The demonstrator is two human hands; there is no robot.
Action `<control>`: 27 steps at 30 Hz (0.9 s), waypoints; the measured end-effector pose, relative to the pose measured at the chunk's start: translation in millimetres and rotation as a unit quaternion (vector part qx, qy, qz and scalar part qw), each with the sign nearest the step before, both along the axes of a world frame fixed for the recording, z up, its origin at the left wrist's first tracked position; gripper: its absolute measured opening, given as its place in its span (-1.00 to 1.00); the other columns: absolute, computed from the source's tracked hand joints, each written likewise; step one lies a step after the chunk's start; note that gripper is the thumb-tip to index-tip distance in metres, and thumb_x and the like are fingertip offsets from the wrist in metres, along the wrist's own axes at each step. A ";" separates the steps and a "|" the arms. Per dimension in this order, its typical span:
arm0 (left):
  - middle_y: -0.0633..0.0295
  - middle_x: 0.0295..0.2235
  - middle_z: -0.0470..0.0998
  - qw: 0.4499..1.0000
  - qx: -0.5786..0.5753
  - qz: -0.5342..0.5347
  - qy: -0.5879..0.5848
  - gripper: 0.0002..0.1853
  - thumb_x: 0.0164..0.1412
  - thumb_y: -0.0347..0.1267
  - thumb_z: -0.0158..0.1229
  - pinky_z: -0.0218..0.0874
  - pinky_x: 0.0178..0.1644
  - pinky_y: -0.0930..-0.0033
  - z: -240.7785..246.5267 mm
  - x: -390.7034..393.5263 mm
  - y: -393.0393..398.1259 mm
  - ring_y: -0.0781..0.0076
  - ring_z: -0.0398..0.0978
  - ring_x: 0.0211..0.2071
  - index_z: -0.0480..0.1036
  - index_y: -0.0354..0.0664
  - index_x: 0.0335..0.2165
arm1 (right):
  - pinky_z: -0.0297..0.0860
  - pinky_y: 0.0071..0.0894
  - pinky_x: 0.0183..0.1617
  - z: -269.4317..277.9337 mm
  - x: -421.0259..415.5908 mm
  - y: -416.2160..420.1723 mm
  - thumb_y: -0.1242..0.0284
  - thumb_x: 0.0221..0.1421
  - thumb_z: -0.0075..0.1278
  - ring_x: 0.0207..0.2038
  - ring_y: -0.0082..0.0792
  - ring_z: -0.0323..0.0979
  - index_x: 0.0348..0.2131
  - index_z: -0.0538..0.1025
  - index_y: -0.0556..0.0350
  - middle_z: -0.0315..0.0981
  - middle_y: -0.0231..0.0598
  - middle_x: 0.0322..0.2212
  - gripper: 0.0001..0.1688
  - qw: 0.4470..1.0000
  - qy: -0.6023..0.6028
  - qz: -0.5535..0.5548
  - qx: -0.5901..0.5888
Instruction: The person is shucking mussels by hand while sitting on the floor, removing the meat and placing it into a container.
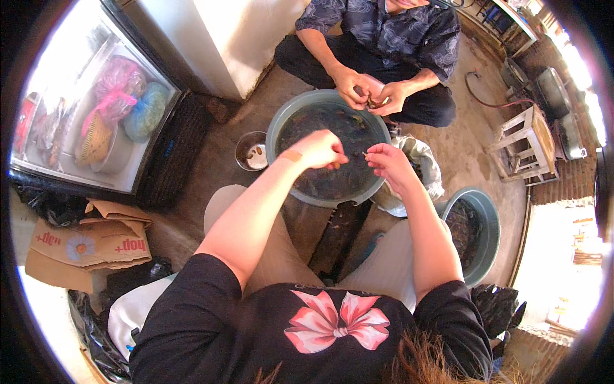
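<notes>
Over a large grey-green plastic basin (274,158) full of dark, wet-looking contents, my two hands face each other. My left hand (322,150) hangs on the left of it with curled fingers; whether anything is inside them is hidden. Between the thumb and fingertips of my right hand (394,168) is a small yellowish piece (365,155), too small to name. At the basin's left stands a small metal bowl (243,152) with a few brownish pieces in it. Beyond the far rim, a seated person's hands (367,93) hold small dark pieces.
A whitish sack (426,158) leans at the basin's right, near a smaller grey-green tub (494,230) with dark contents. Further right is a wooden stool (532,139). On the left are a glass-front fridge (158,139) with bagged food and folded cardboard (96,247).
</notes>
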State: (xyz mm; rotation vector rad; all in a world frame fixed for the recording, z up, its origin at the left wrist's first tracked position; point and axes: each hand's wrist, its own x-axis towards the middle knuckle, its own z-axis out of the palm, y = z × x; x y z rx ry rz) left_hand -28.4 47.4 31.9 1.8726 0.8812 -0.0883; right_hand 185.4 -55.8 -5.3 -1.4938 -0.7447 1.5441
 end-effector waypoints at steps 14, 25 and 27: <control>0.05 -0.50 0.59 0.906 0.136 0.206 0.344 -0.85 -0.12 -0.46 0.24 0.39 -0.33 0.31 -44.5 -140.0 90.7 0.31 0.57 -0.44 0.60 -0.30 -0.47 | 0.25 -0.65 -0.33 1.5 -3.5 1.7 0.47 0.09 0.06 -0.37 -0.66 0.37 -0.28 0.45 0.03 0.45 -0.49 -0.41 -0.84 1.000 -0.002 0.009 0.017; -0.14 -0.18 0.52 0.864 0.340 0.296 0.224 -0.66 -0.01 -0.35 0.17 0.33 -0.03 0.10 -9.2 -119.4 76.6 -0.02 0.49 -0.11 0.53 -0.28 -0.22 | 0.26 -0.66 -0.38 2.1 8.8 -3.9 0.48 0.04 0.10 -0.41 -0.66 0.38 -0.31 0.47 0.05 0.47 -0.48 -0.45 -0.84 0.998 -0.034 -0.033 0.037; -0.07 -0.15 0.52 0.883 0.343 0.259 0.187 -0.61 -0.01 -0.29 0.21 0.30 0.00 0.11 0.3 -98.2 59.9 0.02 0.48 -0.10 0.51 -0.24 -0.17 | 0.26 -0.66 -0.37 1.2 11.8 -4.1 0.48 0.05 0.07 -0.39 -0.67 0.37 -0.24 0.49 0.08 0.48 -0.48 -0.43 -0.78 0.997 -0.059 -0.019 0.043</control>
